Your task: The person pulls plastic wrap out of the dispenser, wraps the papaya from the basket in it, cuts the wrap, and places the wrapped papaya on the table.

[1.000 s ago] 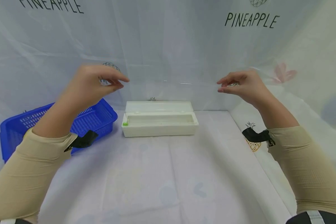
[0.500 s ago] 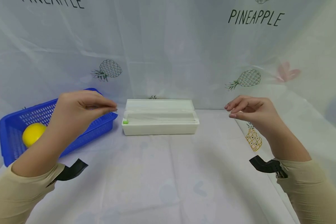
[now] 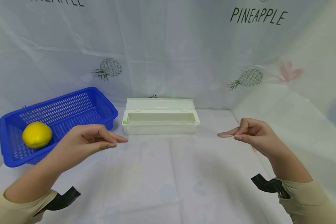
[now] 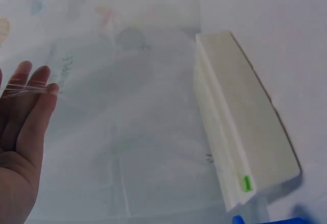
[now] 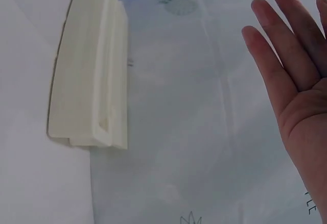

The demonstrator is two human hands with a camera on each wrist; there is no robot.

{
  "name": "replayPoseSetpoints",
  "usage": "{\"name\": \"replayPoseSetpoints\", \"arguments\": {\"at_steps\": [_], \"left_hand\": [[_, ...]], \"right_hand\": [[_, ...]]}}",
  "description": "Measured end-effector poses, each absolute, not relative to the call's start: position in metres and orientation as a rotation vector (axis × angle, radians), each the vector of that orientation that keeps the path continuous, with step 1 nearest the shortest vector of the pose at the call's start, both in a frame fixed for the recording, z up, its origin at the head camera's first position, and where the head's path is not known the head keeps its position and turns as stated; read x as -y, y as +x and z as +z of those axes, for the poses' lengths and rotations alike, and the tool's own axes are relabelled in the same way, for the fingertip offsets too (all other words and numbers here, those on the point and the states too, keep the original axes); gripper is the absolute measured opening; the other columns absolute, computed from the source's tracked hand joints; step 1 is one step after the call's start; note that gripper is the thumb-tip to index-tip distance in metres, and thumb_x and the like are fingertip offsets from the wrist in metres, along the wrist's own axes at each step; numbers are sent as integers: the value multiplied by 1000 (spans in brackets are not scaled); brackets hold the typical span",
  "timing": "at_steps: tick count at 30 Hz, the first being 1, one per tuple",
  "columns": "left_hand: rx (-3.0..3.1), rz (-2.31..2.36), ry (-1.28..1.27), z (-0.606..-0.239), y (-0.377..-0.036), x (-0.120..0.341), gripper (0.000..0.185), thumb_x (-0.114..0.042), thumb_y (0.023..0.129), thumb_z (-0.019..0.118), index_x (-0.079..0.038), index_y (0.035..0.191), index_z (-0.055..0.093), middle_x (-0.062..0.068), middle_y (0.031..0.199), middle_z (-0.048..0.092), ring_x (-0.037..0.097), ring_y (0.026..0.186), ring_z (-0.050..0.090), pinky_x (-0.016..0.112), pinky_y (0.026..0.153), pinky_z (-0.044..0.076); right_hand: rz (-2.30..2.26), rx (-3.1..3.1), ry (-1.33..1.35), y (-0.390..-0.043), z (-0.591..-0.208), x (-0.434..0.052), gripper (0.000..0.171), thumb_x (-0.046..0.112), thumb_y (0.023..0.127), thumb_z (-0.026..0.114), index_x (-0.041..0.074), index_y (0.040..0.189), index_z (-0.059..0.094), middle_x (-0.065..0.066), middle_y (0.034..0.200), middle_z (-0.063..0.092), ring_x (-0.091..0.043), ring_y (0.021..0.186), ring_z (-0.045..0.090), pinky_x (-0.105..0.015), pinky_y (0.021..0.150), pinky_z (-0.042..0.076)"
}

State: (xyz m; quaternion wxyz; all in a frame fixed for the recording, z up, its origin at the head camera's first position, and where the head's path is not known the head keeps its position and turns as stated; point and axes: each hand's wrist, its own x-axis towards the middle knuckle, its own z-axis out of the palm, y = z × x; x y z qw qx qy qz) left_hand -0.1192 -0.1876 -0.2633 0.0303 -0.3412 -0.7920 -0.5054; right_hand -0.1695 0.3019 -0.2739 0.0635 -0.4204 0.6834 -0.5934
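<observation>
Clear film (image 4: 30,88) is pinched between thumb and finger in the left grip (image 3: 89,140), the remaining fingers being held out past the thumb tip; in the left wrist view its thin strands are seen drawn across the fingertips. More of the film is pinched in the right grip (image 3: 254,133), with the other fingers extended, though the thumb is left outside the right wrist view. How the film is stretched between the two hands cannot be clearly made out. Both hands are held well apart, above the desk (image 3: 156,174). A black bracket is worn at the cuff of each beige sleeve. Beyond and between the hands, a long white box (image 3: 161,129) is set on the desk, its lid (image 3: 160,104) raised at the back and a green tab (image 3: 125,122) fixed at its left end. To the left of the box, just beside it, a blue basket (image 3: 72,104) is placed at a slant; a yellow fruit (image 3: 37,134) is contained in its left end. The whole is backed by a pale cloth (image 3: 170,46) printed with pineapples and dark lettering.
</observation>
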Motion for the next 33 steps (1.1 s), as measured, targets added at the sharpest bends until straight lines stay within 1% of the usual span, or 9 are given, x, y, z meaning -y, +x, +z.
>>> {"name": "replayPoseSetpoints", "arguments": {"at_steps": [7, 9, 12, 14, 16, 19, 22, 28, 33], "left_hand": [[2372, -1759, -1304, -292, -118, 185, 27, 14, 89, 60, -11, 97, 68, 9, 104, 73, 21, 96, 69, 27, 69, 57], [2396, -1817, -1346, -300, -117, 184, 24, 12, 90, 60, -10, 96, 68, 9, 104, 73, 21, 96, 69, 27, 64, 55], [2449, -1892, -1365, -313, -115, 186, 18, 8, 91, 61, -9, 94, 67, 8, 104, 73, 21, 95, 69, 26, 55, 49], [2472, -1932, -1384, -320, -114, 187, 15, 7, 92, 61, -7, 92, 66, 8, 104, 73, 21, 95, 69, 28, 53, 46], [2486, -1986, -1415, -328, -114, 188, 12, 5, 92, 61, -6, 90, 65, 10, 104, 73, 23, 96, 69, 28, 56, 50], [2499, -2075, -1471, -339, -115, 189, 8, 4, 91, 63, -4, 90, 65, 12, 105, 72, 25, 96, 69, 32, 68, 57], [2515, -2189, -1497, -349, -116, 188, 6, 4, 90, 65, -1, 92, 67, 13, 105, 72, 26, 95, 69, 38, 74, 58], [2580, -2283, -1484, -371, -119, 185, 6, -1, 87, 70, 4, 90, 69, 12, 102, 72, 27, 92, 70, 41, 74, 57], [2618, -2246, -1492, -393, -124, 185, 4, 0, 84, 73, 1, 86, 70, 14, 97, 73, 31, 89, 70, 39, 74, 58]], "right_hand": [[-1787, -1918, -1361, -171, -292, -306, 35, -33, 85, 34, -2, 85, 49, -25, 104, 68, -31, 106, 66, -29, 94, 47], [-1765, -1878, -1379, -172, -298, -306, 34, -34, 84, 34, -3, 85, 49, -22, 100, 69, -31, 105, 66, -29, 94, 47], [-1714, -1829, -1362, -172, -309, -305, 35, -34, 84, 34, -2, 87, 49, -20, 101, 70, -30, 104, 66, -28, 92, 47], [-1684, -1802, -1339, -172, -316, -304, 35, -33, 84, 35, -1, 88, 49, -18, 101, 71, -29, 104, 66, -26, 89, 47], [-1669, -1763, -1315, -171, -323, -302, 34, -32, 85, 36, -1, 88, 49, -20, 105, 70, -29, 105, 66, -25, 87, 46], [-1660, -1707, -1263, -170, -333, -298, 30, -30, 86, 38, -2, 86, 47, -22, 104, 70, -32, 104, 66, -26, 85, 47], [-1635, -1697, -1131, -168, -345, -296, 25, -25, 88, 43, -1, 83, 45, -21, 101, 71, -34, 103, 66, -27, 84, 48], [-1558, -1730, -915, -168, -374, -294, 17, -14, 91, 50, -1, 81, 45, -19, 95, 72, -36, 102, 67, -33, 87, 49], [-1537, -1689, -848, -173, -398, -289, 12, -9, 92, 53, -7, 84, 45, -27, 93, 69, -34, 102, 67, -33, 88, 50]]}}
